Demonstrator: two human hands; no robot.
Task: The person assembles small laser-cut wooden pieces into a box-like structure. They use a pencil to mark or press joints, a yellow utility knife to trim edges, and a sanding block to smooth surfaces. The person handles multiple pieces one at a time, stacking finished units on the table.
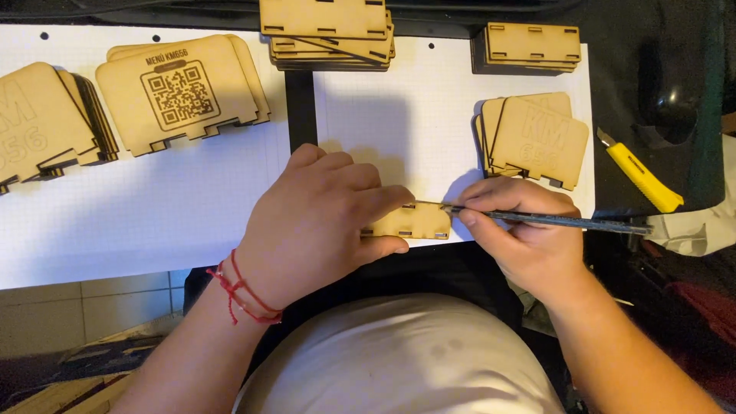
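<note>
My left hand [322, 215] grips a small flat wooden piece [414, 222] with notched slots, pressing it down at the near edge of the white paper sheet [153, 207]. In my right hand [521, 230] lies a thin dark metal tool [567, 221], held like a pen, its tip touching the top edge of the wooden piece. A red thread bracelet sits on my left wrist.
Stacks of laser-cut wooden panels lie around: engraved ones at left [46, 123] and upper left [184, 88], slotted ones at top centre [330, 31] and top right [533, 46], a small stack [537, 138] by my right hand. A yellow utility knife [640, 172] lies at right.
</note>
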